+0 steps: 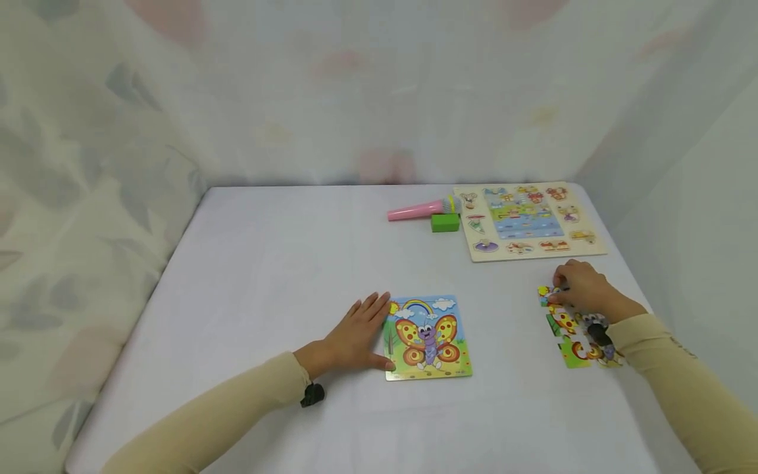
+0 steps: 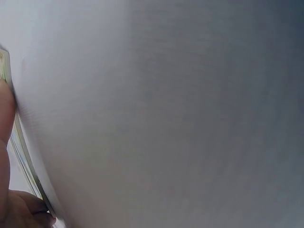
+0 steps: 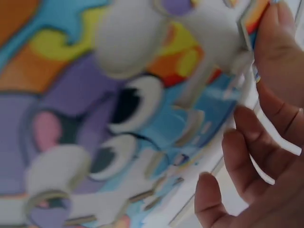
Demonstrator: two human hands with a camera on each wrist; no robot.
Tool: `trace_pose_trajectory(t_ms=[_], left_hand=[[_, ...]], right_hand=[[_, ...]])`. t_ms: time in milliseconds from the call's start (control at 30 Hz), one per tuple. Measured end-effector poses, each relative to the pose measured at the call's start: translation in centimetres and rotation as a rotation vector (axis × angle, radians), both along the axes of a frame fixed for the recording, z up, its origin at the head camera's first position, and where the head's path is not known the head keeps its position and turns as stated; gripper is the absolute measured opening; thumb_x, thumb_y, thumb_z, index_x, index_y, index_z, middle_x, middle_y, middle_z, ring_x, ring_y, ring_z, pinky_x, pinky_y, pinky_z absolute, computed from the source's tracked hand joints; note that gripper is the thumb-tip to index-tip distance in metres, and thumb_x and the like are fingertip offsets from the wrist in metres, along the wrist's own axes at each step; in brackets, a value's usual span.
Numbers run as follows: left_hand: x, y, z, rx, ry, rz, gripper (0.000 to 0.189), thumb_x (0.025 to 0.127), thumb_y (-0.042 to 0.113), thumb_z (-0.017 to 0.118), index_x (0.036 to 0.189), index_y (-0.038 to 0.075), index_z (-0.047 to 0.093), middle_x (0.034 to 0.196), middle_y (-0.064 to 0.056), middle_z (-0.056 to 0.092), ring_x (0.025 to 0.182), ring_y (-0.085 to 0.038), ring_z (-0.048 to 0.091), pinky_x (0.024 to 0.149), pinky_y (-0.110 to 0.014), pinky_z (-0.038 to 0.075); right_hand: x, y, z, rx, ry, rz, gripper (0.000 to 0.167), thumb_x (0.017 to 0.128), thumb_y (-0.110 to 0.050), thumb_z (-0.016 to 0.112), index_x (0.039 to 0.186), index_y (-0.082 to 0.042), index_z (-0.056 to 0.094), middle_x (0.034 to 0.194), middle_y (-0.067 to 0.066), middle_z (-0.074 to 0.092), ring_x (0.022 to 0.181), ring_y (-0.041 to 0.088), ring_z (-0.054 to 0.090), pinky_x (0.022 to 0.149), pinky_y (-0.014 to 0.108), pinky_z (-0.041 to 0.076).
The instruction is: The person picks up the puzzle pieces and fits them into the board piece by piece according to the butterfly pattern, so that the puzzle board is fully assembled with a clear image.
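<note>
My left hand [image 1: 353, 337] lies with straight, spread fingers along the left edge of a square butterfly picture board [image 1: 429, 339], thumb at its lower left corner. In the left wrist view, only parts of the fingers [image 2: 5, 123] and the board's edge show. To the right, my right hand [image 1: 583, 289] is bent over colourful jigsaw pieces [image 1: 565, 322], its thumb and fingertips pinching a puzzle piece at their upper end. Its wrist hides some of them. Up close, the right wrist view has blurred pieces with a purple face [image 3: 90, 109] and white gaps between them.
Behind the right hand, a wooden peg puzzle board [image 1: 515, 224] lies at the far right of the white table [image 1: 284, 263]. A pink toy microphone [image 1: 417, 210] and a green block [image 1: 445, 222] sit beside it. Curtains [image 1: 379, 99] enclose the table's back and sides.
</note>
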State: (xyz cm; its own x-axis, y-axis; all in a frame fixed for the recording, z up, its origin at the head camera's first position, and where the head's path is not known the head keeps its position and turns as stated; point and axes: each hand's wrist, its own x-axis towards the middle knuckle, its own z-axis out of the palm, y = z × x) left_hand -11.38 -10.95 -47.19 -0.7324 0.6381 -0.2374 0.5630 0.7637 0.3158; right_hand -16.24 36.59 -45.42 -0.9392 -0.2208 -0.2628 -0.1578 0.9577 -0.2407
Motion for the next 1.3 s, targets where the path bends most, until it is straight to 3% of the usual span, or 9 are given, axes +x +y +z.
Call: trace_pose_trajectory(t_ms=[300,433,600,900,1033,1167,1300], left_hand=[[-0.1,-0.1,-0.1,-0.021,0.013,-0.009,0.118,0.073,0.073,0.064,0.154,0.008,0.011,0.163,-0.005,0.003,0.15,-0.028,0.001,0.119,-0.048,0.011],[-0.1,0.0,0.0,-0.036,0.025,-0.011,0.118,0.072,0.075,0.063,0.155,0.008,0.011,0.163,-0.006,0.003,0.15,-0.028,0.001,0.119,-0.048,0.012],[-0.1,0.0,0.1,-0.039,0.02,-0.018,0.118,0.073,0.074,0.062,0.154,0.007,0.01,0.163,-0.006,0.003,0.15,-0.029,0.001,0.119,-0.049,0.012],[0.0,0.2,0.3,-0.051,-0.002,-0.009,0.117,0.073,0.073,0.063,0.155,0.007,0.009,0.163,-0.006,0.002,0.15,-0.029,0.0,0.119,-0.049,0.011],[-0.1,0.2,0.6,-0.058,-0.025,-0.004,0.118,0.074,0.073,0.063,0.155,0.008,0.007,0.163,-0.004,-0.001,0.15,-0.028,-0.002,0.119,-0.048,0.009],[-0.2,0.0,0.8,-0.057,-0.013,-0.014,0.117,0.074,0.071,0.064,0.154,0.006,0.008,0.163,-0.007,0.001,0.15,-0.029,0.0,0.119,-0.049,0.01],[-0.3,-0.1,1.0,-0.047,-0.003,-0.006,0.118,0.074,0.069,0.066,0.154,0.005,0.009,0.163,-0.008,0.002,0.15,-0.03,0.0,0.119,-0.05,0.011]], right_hand=[[-0.3,-1.9,1.3,-0.107,0.003,0.084,0.027,0.086,-0.021,0.071,0.078,-0.011,0.048,0.066,0.0,0.046,0.059,0.014,0.041,0.056,0.028,0.032],[-0.8,-2.8,1.9,-0.116,-0.052,0.113,0.028,0.086,-0.026,0.072,0.091,-0.007,0.052,0.073,0.001,0.055,0.061,0.013,0.044,0.057,0.03,0.036],[-1.5,-2.3,2.0,-0.08,-0.079,0.102,0.046,0.08,-0.027,0.078,0.106,0.002,0.054,0.086,0.011,0.061,0.068,0.019,0.051,0.063,0.037,0.042],[-1.3,-1.6,0.4,-0.048,0.033,0.135,0.044,0.073,-0.024,0.084,0.099,0.001,0.058,0.094,0.013,0.057,0.084,0.026,0.054,0.077,0.045,0.044],[-1.1,-2.3,1.2,-0.101,0.032,0.116,0.044,0.074,-0.021,0.083,0.094,-0.002,0.049,0.085,0.01,0.053,0.075,0.023,0.051,0.068,0.039,0.042],[-1.2,-5.2,2.8,-0.237,-0.013,0.094,0.037,0.082,-0.017,0.076,0.094,-0.006,0.042,0.073,0.003,0.05,0.062,0.015,0.042,0.057,0.03,0.033],[-1.6,-11.6,4.2,-0.404,-0.01,0.158,0.032,0.083,-0.019,0.076,0.097,-0.009,0.049,0.078,0.002,0.061,0.067,0.013,0.052,0.059,0.028,0.041]])
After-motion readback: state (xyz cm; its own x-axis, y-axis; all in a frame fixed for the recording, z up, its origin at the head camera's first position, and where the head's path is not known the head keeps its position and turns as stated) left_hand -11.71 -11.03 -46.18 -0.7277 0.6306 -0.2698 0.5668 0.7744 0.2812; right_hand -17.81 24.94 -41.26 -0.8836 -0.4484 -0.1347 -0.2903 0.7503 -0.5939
